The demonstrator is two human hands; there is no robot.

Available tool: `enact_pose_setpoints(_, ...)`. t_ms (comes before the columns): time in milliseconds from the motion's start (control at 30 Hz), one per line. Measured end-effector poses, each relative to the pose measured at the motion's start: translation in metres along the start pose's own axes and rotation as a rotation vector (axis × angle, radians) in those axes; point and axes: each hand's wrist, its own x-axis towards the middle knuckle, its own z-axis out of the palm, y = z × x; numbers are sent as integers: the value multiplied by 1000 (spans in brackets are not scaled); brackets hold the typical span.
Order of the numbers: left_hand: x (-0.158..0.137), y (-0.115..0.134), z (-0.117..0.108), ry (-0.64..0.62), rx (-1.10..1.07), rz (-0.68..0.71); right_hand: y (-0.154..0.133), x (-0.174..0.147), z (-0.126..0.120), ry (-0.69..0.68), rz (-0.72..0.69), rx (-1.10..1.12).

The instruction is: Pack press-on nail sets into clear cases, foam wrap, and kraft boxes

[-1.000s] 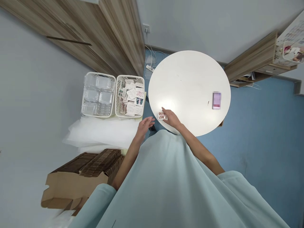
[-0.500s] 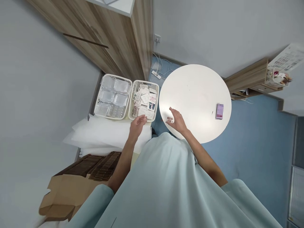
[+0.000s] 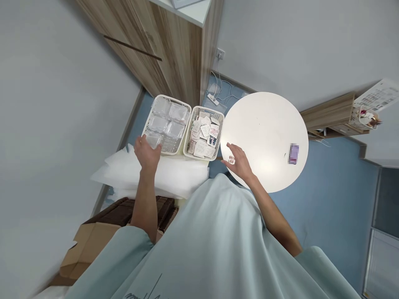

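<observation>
Left hand point(image 3: 147, 155) now at clear box point(image 3: 153, 139)

Cardboard boxes point(image 3: 92, 243), white sheets point(image 3: 179, 174) and a basket point(image 3: 200, 158) of blister packs point(image 3: 205, 132) suggest a small packing room

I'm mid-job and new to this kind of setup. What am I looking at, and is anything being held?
There is no machine: these are a person's own bare hands, seen from one camera worn on the head, looking forward and down. The round white table bears a small pill pack and a purple item too blurred to name. The right hand is open beside the pack. The left hand is at the near edge of a basket of clear plastic boxes; whether it touches one is unclear. A second basket contains more pill packs. I see nothing clearly held.
</observation>
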Motion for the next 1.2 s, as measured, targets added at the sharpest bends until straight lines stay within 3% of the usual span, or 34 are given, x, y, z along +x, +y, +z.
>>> enact_pose_setpoints(300, 4, -18, 15, 5, 62, 37, -3, -10, 1, 26, 50, 1)
enact_pose_setpoints(533, 14, -15, 16, 3, 73, -4, -3, -20, -1, 44, 52, 3)
enact_pose_setpoints(733, 4, -2, 12, -39, 126, 0, 0, -30, 0, 58, 66, 31)
enact_pose_setpoints(900, -32, 38, 15, -40, 26, 39, 4, -36, -2, 53, 28, 64)
enact_pose_setpoints(1200, -160, 158, 45, -353, -471, 79, 8, -48, -19, 11, -119, 106)
